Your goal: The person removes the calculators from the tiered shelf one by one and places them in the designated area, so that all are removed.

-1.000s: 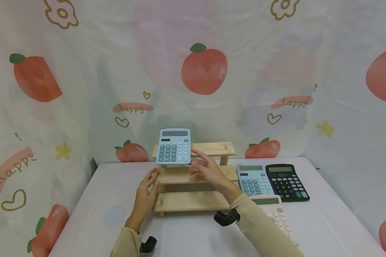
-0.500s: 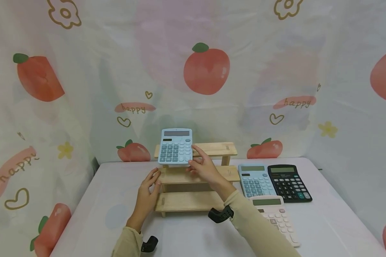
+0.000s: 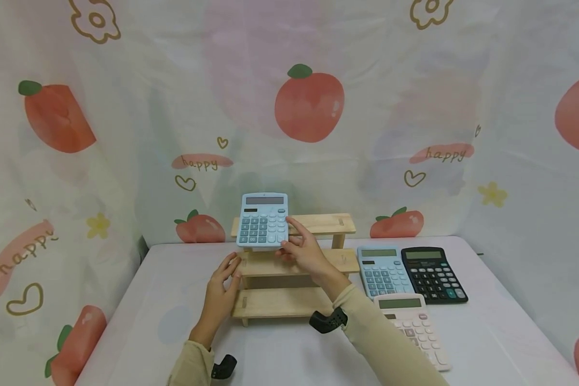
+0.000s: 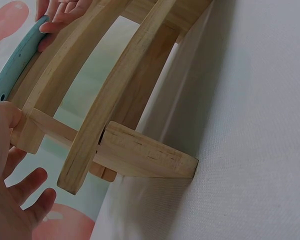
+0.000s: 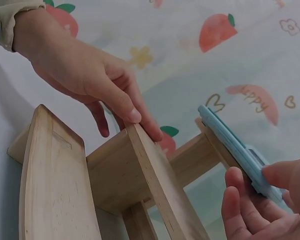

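A light blue calculator (image 3: 263, 221) leans back against the left part of the top shelf of a three-tier wooden stand (image 3: 289, 303), its keys facing me. My right hand (image 3: 311, 261) pinches its right edge near the bottom, thumb in front and fingers at the edge, as the right wrist view shows. In that view the calculator (image 5: 235, 145) appears edge-on and tilted. My left hand (image 3: 218, 292) holds the left end of the middle shelf between thumb and forefinger. Its other fingers hang loose beside the stand in the left wrist view.
Right of the stand lie a second light blue calculator (image 3: 385, 272) and a black one (image 3: 433, 274), side by side. A pale pink calculator (image 3: 417, 327) lies nearer, partly behind my right sleeve. A fruit-patterned cloth (image 3: 347, 177) hangs behind the white table (image 3: 280, 354).
My right hand's thumb and fingers have come in against the calculator's right edge, and its wrist has shifted left. The left hand keeps its place on the stand.
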The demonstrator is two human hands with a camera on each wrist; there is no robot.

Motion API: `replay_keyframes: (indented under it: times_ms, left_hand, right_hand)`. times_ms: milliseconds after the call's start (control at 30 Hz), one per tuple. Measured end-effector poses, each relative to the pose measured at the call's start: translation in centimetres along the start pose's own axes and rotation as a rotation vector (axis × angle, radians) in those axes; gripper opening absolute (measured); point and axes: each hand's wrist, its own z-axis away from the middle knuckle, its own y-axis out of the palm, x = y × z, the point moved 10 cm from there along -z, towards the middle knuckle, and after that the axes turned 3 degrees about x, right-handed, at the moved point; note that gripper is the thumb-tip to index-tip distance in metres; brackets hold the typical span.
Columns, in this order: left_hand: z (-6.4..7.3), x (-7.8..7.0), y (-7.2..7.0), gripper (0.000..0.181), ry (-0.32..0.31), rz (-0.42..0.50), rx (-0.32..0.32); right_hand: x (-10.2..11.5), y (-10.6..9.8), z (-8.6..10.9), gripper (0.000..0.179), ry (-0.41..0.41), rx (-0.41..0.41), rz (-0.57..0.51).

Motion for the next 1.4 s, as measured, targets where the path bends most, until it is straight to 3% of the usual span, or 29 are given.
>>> replay_keyframes:
  times_ms: [333, 667, 1400]
  left_hand:
    - [0.0, 0.0, 0.0, 0.039, 0.016, -0.001, -0.009]
    - [0.1, 0.1, 0.0, 0.04, 0.001, -0.002, -0.006]
    - [0.1, 0.0, -0.1, 0.041, -0.008, -0.005, -0.004]
  right_hand:
    - [-0.4, -0.5, 0.0, 0.071, 0.005, -0.017, -0.095]
    - [-0.1, -0.9, 1.0, 0.071, -0.024, 0.023, -0.179]
    - [1.4, -3.5, 5.8, 0.074, -0.06, 0.069, -0.132]
